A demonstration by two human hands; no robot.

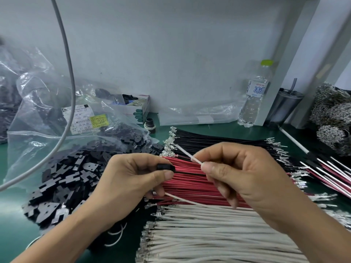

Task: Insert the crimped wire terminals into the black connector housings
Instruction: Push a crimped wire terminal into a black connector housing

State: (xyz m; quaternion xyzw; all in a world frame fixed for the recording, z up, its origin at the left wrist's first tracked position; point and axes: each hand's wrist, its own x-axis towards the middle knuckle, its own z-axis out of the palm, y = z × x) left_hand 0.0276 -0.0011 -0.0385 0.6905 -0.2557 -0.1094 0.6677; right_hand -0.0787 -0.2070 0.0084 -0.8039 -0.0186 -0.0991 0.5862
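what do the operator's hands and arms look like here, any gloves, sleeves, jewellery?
Both bare. The left hand and right hand wear no gloves, and no rings or watch show. Both forearms are uncovered down to the bottom edge of the picture, with no sleeve cuff in view. Fingernails are short and unpainted. No tape, markings or straps visible on either.

Water bottle, dark tumbler, small cardboard box along the wall
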